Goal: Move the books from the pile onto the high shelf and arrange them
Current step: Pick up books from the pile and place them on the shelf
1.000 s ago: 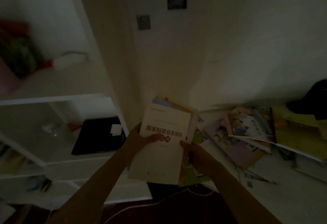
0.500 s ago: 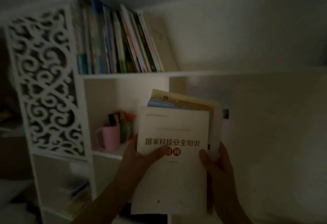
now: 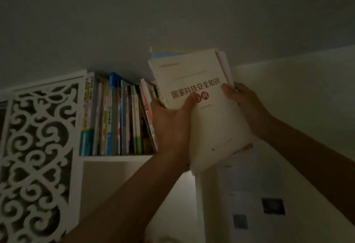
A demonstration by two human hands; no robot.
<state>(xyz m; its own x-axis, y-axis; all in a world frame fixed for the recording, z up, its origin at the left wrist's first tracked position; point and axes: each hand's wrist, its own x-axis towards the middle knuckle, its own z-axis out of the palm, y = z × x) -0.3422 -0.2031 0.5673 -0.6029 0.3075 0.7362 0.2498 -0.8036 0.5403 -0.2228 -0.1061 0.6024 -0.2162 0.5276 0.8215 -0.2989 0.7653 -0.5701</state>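
Here we see both forearms reaching up from the bottom of the view toward the high shelf (image 3: pixel 115 158). Our left hand (image 3: pixel 171 120) grasps the held stack of books (image 3: pixel 203 112) along its left edge, the thumb (image 3: pixel 189 101) laid across the front cover and the remaining fingers wrapped behind, out of sight. Our right hand (image 3: pixel 244 101) grasps the stack's right edge, its thumb curled onto the cover just beside the printed title and its other fingers hidden at the back. The front book is cream with a line of dark Chinese characters and a red mark beneath it; behind it the tops of at least two more books show, one blue and one yellowish. The stack stands nearly upright, long axis running up and down, the top leaning a little to the left and away from us, cover facing us. It is raised at shelf level, its lower left edge just beside the rightmost of the row of shelved books (image 3: pixel 117 116); whether they touch we cannot tell. Those books stand upright, the right ones leaning. Left of them is a white carved scrollwork panel (image 3: pixel 36 146). Far above is the dim ceiling.
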